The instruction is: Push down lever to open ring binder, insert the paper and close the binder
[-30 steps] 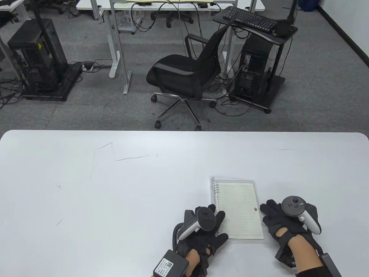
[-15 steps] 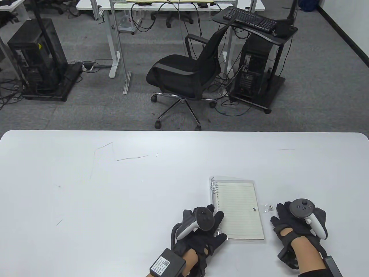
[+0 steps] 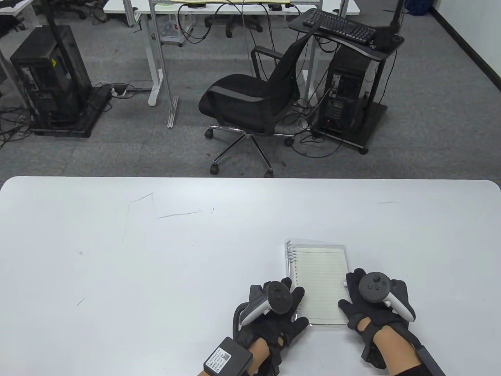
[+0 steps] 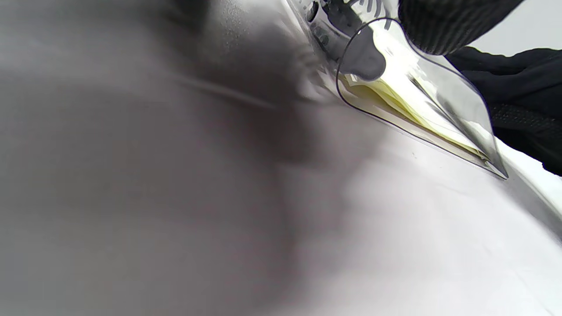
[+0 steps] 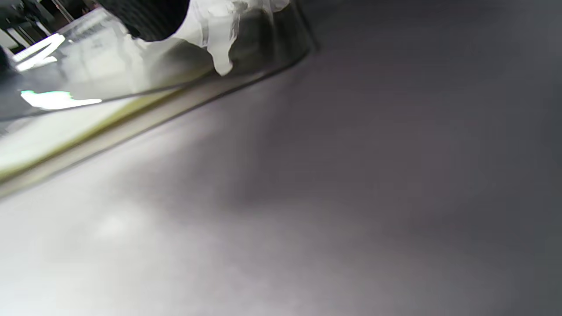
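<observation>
Two gloved hands flank a small clear-covered ring binder (image 3: 319, 284) of lined paper at the 5 o'clock edge of a white desk (image 3: 156, 254). From above, the left hand (image 3: 274, 309) rests fingers on its ring side and the right hand (image 3: 372, 301) lies flat on its opposite edge, neither clenched. Only the left wrist view shows the clear cover's rounded corner (image 4: 417, 87) lifted. The binder's long axis runs 12 to 6, rings at 9. Behind: grey carpet and a black office chair (image 3: 254, 102).

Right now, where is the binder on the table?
In the table view the binder lies flat on the near right part of the white table, between the left hand at its spine corner and the right hand on its right edge.
</observation>
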{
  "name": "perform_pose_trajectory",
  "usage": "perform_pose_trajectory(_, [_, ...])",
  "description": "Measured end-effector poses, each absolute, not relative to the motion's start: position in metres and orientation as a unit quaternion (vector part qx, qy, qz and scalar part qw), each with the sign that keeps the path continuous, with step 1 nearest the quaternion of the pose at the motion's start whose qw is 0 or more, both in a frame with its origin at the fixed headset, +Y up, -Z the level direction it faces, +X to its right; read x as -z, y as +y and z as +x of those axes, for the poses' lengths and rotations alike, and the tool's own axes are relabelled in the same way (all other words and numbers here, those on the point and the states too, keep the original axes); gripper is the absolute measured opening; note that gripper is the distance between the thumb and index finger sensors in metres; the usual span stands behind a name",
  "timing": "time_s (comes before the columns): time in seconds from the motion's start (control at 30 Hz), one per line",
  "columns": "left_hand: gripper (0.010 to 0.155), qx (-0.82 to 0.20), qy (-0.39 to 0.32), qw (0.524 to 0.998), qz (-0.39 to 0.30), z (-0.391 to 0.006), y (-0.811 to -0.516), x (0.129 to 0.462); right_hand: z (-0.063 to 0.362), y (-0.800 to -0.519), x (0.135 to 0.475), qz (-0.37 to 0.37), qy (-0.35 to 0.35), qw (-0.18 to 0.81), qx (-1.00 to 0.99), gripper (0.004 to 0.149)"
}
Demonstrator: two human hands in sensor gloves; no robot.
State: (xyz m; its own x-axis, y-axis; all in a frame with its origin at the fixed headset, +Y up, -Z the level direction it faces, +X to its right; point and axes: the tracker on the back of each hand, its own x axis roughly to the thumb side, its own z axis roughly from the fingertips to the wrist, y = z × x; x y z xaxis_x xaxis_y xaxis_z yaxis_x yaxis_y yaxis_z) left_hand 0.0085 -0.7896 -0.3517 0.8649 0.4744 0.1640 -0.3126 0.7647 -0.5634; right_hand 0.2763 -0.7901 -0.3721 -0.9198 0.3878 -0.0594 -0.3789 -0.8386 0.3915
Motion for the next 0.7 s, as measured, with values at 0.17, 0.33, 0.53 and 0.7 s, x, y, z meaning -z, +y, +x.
perform_pose_trajectory(0.17, [0.077, -0.212, -0.151, 0.927, -0.271, 0.009, -0.79, 0.352, 0.264, -0.788, 0.374, -0.005, 0.202, 0.119, -0.972, 0.079])
perform_pose_trajectory(0.33, [0.076, -0.211, -0.151, 0.927, -0.27, 0.009, -0.79, 0.352, 0.255, -0.785, 0.378, -0.017, 0.193, 0.091, -0.977, 0.075])
perform_pose_trajectory(0.53, [0.076, -0.209, -0.149, 0.927, -0.272, 0.01, -0.789, 0.352, 0.229, -0.783, 0.379, 0.009, 0.176, -0.064, -0.982, 0.074])
perform_pose_trajectory(0.7, [0.075, -0.24, -0.147, 0.92, -0.273, 0.004, -0.783, 0.354, 0.246, -0.779, 0.382, -0.021, 0.188, 0.07, -0.98, 0.07])
